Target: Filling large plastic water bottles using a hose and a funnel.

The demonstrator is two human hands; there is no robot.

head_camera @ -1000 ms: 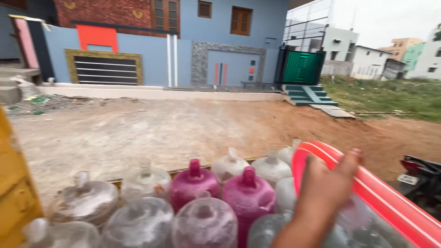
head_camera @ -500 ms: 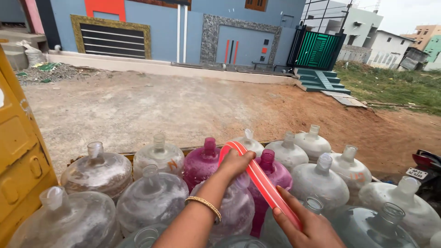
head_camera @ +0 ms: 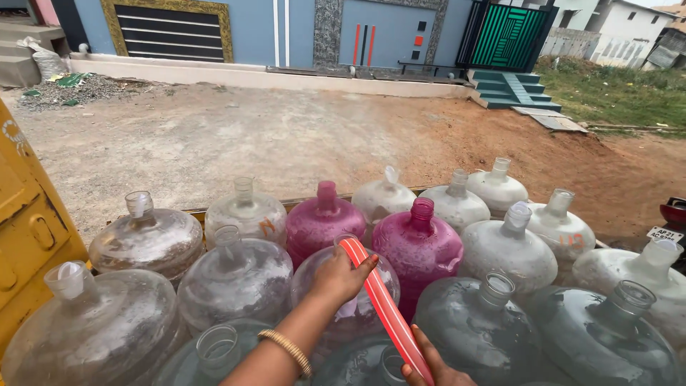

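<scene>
My left hand (head_camera: pixel 339 275), a gold bangle on its wrist, grips the open end of a red striped hose (head_camera: pixel 386 304). It holds that end at the mouth of a clear water jug (head_camera: pixel 311 268) in the middle of the load. The jug's neck is hidden behind my fingers. Lower down, at the bottom edge of the view, my right hand (head_camera: pixel 432 368) holds the same hose. Two magenta jugs (head_camera: pixel 418 246) stand just behind, among several clear and frosted jugs.
A yellow vehicle panel (head_camera: pixel 28 229) borders the jugs on the left. Beyond the load lies a dirt road (head_camera: pixel 286 143), then a blue building with a green gate (head_camera: pixel 504 36) and steps. Part of a motorbike (head_camera: pixel 672 214) shows at the right edge.
The hose end has come down from over the magenta jugs to the mouth of the clear middle jug. My left hand has closed around that end, and the view has tilted down.
</scene>
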